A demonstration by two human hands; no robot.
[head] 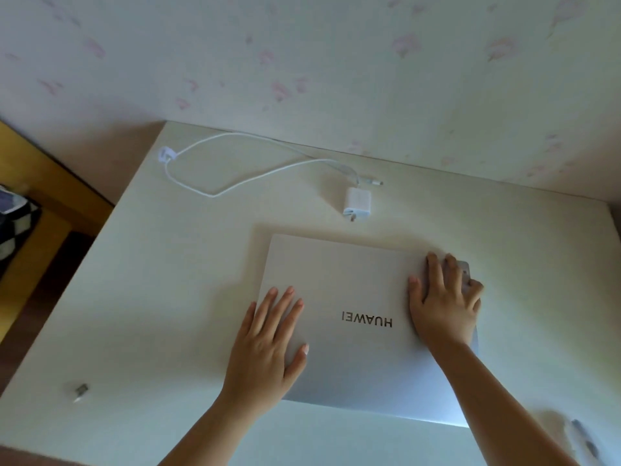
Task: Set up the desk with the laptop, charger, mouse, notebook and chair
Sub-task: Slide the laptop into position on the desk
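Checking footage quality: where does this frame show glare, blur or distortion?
Head view: glare whitens the laptop's near edge; the small object at lower left and the pen-like thing at lower right are blurred; the wide lens bows the desk edges; the hands look fairly sharp.

head view | steep downward look | close over desk (168,297) | facing wall (302,62)

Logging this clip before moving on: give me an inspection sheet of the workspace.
Surface: white desk, set against the wall.
Job's things: closed laptop, logo upside down to the camera; white charger behind it. Mouse, notebook, chair: nothing seen.
Clutter: small metallic item near left; blurred object at lower right.
Hands: left hand and right hand flat on the lid, fingers spread.
Cables: white cable, looped, unplugged.
Surroundings: floral wallpaper; wooden floor left.
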